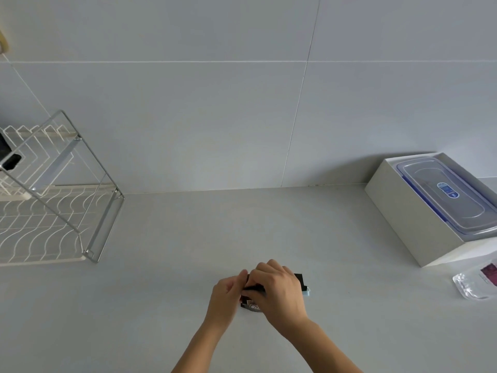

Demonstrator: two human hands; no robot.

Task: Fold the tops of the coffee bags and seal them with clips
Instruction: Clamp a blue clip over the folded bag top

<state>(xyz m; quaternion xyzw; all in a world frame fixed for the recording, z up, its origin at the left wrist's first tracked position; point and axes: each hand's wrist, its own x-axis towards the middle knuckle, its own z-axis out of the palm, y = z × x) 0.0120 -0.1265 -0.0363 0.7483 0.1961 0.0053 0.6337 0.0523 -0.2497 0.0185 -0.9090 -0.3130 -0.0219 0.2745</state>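
Note:
A small black coffee bag [252, 305] with white print lies on the grey counter, mostly covered by both hands. My left hand [227, 297] pinches the bag's left side at its top. My right hand [278, 289] lies over the bag from the right, fingers curled onto its top edge. A pale blue clip [308, 292] peeks out at the bag's right end, just past my right hand; how it sits on the bag is hidden.
A wire dish rack [61, 200] stands at the left against the wall. A white box [408, 211] holding a clear lidded container [446, 195] sits at the right. A clear packet [476, 281] with a dark red label lies at the right edge.

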